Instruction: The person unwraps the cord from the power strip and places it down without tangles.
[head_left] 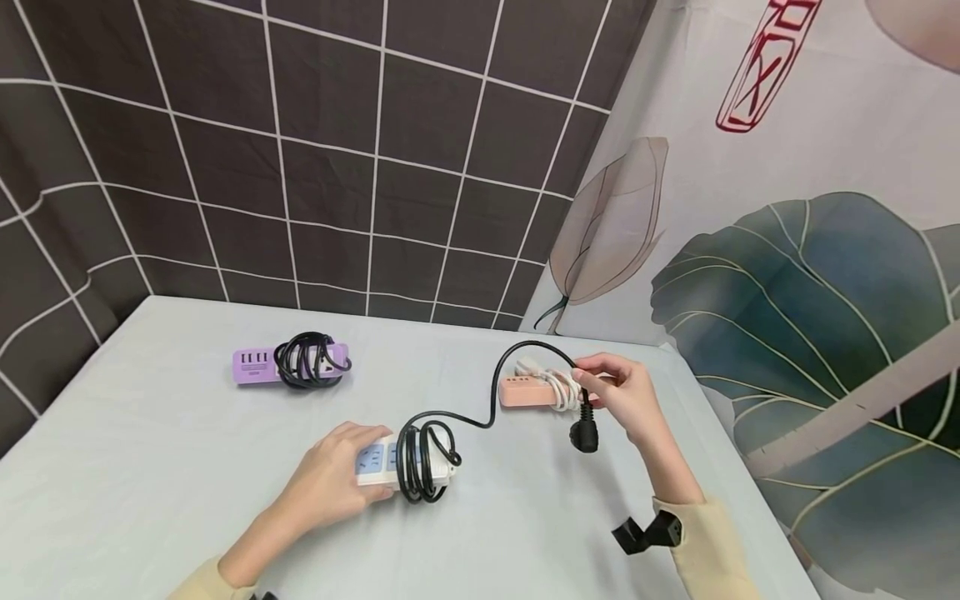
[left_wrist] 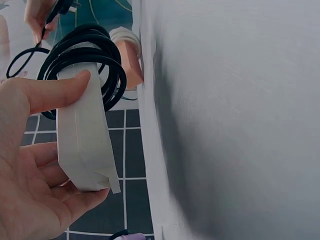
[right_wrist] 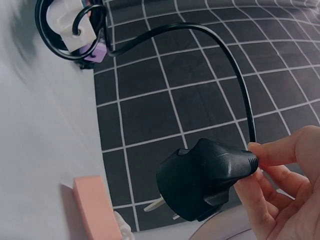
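Above the tabletop [head_left: 487,533], gripping a white power strip [head_left: 375,462] between thumb and fingers of the left hand [head_left: 333,479]. Wound just right of that hand with several loops of black cord [head_left: 495,392], leaving a loose length to arch across to the right hand [head_left: 626,396]. Pinching the cord there between thumb and fingers, right at the neck of a black plug [head_left: 584,435], with metal prongs [right_wrist: 154,204] bared. Also showing a pink power strip [head_left: 523,392] bundled in white cord [head_left: 564,392], near the right hand on its left, and a purple power strip [head_left: 258,367] farther off beyond the left hand. Backed, beyond both hands, by dark gridded cloth [head_left: 330,267].
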